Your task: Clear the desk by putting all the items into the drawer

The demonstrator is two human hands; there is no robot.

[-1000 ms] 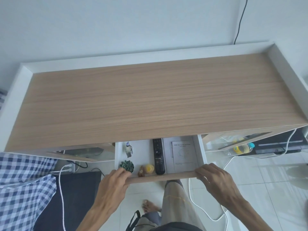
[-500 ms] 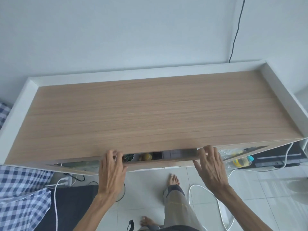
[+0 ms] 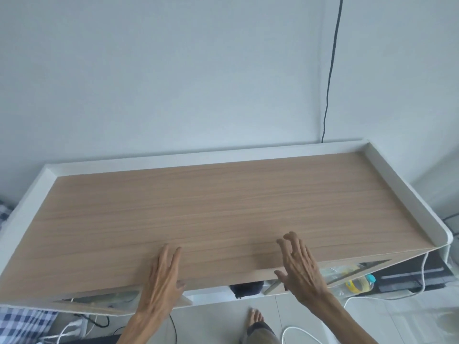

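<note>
No legible text or labels anywhere.

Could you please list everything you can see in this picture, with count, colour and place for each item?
Desk: one, light wood top with a white raised rim on three sides, against the wall; nothing lies on the top.
Drawer front: one, wood, pushed in under the desk's near edge.
Wall cable: one, black, running down the wall to the desk's far right corner.
Bottle: one, yellowish with a blue cap, under the desk on the right.
White cable: one, on the tiled floor, lower right.
Checked cloth: one, blue and white, lower left.
Left hand: open, fingers flat at the desk's near edge, no grip on anything.
Right hand: open, fingers spread above the near edge, holding nothing.
Foot: one, bare, on the floor.
</note>
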